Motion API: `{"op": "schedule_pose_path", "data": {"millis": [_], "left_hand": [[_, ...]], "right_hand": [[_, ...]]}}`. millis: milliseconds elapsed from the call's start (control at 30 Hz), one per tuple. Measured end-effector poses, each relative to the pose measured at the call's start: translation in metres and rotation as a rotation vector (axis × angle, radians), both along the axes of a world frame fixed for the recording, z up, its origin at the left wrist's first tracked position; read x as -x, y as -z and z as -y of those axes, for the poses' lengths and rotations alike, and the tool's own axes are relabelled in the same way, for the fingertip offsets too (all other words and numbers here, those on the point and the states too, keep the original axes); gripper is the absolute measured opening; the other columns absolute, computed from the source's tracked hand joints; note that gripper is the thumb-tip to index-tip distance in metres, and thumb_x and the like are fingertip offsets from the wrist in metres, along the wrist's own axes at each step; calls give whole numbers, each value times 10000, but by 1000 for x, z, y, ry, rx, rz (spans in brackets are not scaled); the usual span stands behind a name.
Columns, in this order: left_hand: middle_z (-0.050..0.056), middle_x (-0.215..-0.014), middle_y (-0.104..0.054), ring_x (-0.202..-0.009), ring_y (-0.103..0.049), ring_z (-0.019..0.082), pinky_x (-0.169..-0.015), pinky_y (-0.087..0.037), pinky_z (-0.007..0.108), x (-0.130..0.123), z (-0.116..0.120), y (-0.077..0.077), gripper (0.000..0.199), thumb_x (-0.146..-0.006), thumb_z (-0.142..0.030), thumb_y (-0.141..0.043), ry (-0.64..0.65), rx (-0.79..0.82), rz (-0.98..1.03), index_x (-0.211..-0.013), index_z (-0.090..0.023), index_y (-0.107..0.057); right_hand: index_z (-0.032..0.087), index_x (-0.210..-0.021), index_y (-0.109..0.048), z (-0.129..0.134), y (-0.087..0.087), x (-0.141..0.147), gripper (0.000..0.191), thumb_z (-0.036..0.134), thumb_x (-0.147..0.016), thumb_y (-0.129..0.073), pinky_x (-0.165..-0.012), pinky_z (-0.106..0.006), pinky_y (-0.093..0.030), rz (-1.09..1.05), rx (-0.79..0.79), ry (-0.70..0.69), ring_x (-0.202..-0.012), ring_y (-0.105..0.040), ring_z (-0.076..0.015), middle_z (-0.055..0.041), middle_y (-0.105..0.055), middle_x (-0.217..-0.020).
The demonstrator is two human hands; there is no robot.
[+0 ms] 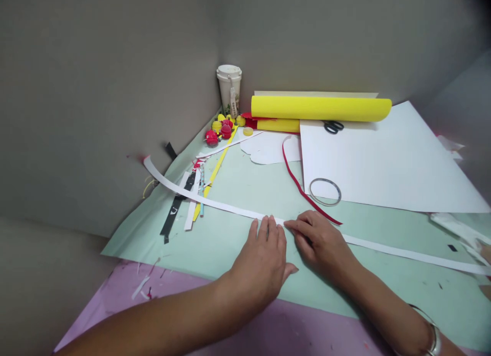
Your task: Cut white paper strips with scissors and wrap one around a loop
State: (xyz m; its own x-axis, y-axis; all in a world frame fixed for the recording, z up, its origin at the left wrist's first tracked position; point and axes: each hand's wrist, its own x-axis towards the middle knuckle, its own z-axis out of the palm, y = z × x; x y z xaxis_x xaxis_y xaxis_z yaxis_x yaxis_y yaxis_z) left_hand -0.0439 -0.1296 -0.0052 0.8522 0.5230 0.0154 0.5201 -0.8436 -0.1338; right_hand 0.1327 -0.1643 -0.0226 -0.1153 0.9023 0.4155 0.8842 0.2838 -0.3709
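A long white paper strip (226,207) runs across the green sheet, its left end curling up off the surface. My left hand (263,261) lies with fingers stretched out, their tips pressing the strip's near edge at the middle. Close beside it, my right hand (322,243) has its index fingertip on the strip and the other fingers curled in; the hand covers part of the strip. Beyond my right hand the strip goes on toward the right edge. A narrow red strip (293,177) and a tape ring (325,192) lie just past my right hand.
White sheet (383,167), black scissors (333,127) and yellow corrugated roll (322,108) are at the back. A lidded cup (229,87) stands behind red and yellow ornaments (225,131). Paper scraps (192,202) lie left. Part of another hand (486,253) shows at the right edge.
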Motion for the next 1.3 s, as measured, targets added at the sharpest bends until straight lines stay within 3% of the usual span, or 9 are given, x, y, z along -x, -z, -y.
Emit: {"op": "schedule_pose_path", "data": {"millis": [333, 1033, 1300], "left_hand": [[261, -1419, -415, -1338, -371, 372, -1060, -339, 508, -1, 0, -1, 712, -930, -534, -360, -8, 23, 2, -1387, 11, -408], [257, -1373, -475, -1299, -420, 378, -1065, -327, 499, -2, 0, 2, 712, -912, -562, -383, -5, -51, 49, -1358, -13, -466], [271, -1363, -478, -1292, -434, 375, -1068, -321, 488, -2, 2, 4, 710, -921, -562, -350, -3, -63, 49, -1362, -17, -460]], "right_hand": [[169, -1039, -691, 1, -1, 0, 279, 101, -870, -479, -634, -311, -450, -16, 44, -2, -754, -519, -182, -72, -566, -821], [160, -1040, -698, 0, 1, -1, 282, 100, -871, -480, -649, -303, -443, -75, 73, -8, -760, -516, -171, -63, -551, -819], [171, -1030, -656, -1, -3, -1, 213, 168, -887, -498, -687, -315, -457, -163, 140, 50, -772, -548, -176, -46, -582, -809]]}}
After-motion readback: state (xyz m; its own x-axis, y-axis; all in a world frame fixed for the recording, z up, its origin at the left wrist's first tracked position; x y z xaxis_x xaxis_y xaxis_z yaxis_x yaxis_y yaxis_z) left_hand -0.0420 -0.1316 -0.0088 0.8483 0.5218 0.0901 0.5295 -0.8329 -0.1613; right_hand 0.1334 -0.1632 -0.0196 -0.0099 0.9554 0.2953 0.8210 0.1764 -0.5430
